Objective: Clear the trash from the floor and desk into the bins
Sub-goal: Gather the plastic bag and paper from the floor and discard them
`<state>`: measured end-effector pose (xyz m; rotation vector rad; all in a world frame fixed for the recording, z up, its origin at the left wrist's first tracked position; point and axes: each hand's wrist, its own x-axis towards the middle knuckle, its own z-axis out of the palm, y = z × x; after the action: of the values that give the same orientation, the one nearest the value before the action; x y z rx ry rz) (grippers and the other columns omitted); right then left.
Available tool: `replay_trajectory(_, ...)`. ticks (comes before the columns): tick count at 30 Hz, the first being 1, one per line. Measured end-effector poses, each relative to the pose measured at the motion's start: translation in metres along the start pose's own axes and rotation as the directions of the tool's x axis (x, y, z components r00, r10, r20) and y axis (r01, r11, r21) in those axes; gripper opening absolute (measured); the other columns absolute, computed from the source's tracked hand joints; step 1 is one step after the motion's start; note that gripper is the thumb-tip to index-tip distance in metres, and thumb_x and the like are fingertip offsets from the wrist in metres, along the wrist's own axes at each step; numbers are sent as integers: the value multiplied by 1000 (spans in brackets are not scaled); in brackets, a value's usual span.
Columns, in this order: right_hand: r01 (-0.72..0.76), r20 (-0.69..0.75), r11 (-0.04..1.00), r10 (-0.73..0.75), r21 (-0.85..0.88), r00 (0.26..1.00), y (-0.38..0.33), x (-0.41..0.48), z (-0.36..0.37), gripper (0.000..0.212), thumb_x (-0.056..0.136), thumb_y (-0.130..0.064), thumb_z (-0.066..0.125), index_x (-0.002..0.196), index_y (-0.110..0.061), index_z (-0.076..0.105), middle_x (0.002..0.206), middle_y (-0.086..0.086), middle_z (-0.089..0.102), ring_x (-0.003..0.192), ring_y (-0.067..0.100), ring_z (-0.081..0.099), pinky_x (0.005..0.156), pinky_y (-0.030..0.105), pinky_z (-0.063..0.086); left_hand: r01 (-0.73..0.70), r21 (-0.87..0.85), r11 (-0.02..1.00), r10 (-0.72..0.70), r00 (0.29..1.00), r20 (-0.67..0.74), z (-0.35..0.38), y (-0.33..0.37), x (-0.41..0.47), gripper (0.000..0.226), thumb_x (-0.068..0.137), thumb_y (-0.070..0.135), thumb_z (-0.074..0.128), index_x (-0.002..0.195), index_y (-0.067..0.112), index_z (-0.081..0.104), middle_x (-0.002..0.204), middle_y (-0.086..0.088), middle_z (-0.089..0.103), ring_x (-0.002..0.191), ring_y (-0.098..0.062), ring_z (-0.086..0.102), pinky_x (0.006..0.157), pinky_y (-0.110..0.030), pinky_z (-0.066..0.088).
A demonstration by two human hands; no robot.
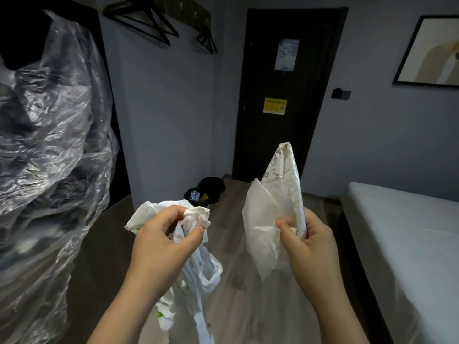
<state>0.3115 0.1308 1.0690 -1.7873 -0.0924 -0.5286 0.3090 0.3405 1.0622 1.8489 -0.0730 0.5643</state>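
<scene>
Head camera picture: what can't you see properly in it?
- Bins: head view, dark and small; the bag in the left hand hides their near side.
- Door notices: head view, print too small, blurred.
- Wall picture: head view, cut by the right edge.
- Bag's lower end: head view, cut by the bottom edge.

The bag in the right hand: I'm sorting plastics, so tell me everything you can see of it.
The bag is thin, milky, translucent plastic, creased and folded, with dark print along one edge near its top. It stands upright, tapering to a point, its lower end hanging below the grip. Only the right hand touches it, thumb pinching it from the front.
</scene>
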Motion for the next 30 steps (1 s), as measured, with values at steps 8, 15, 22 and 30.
replay_trajectory(8,-28,-9,999,28,-37,1000,51,104,53,16,86,-11,60,80,-26,65,79,-4,66,73,17,61,61,33,54,12,5,1000,-12,999,36,35,-65,111,12,78,12,72,75,23,66,76,3,68,75,-14,61,65,-18,45)
replay_trajectory(15,-29,3,997,29,-66,1000,77,222,136,29,87,-14,61,76,-41,63,87,-15,65,82,12,62,67,35,57,39,-43,998,-38,999,17,42,-121,250,9,78,15,72,75,22,68,78,4,68,77,-15,62,67,-22,46)
replay_trajectory(22,-48,21,995,51,-93,998,111,310,203,23,87,-14,60,86,-36,63,83,-14,66,78,5,62,58,19,54,50,-57,997,-47,998,49,48,-174,362,9,77,15,74,77,22,68,80,4,70,78,-14,64,69,-24,47)
replay_trajectory(30,-88,34,992,91,-87,995,165,413,260,24,87,-15,60,94,-37,64,84,-15,67,80,3,64,58,16,52,69,-50,996,-66,995,74,78,-237,463,12,76,15,75,78,25,68,79,5,70,73,-11,63,67,-25,47)
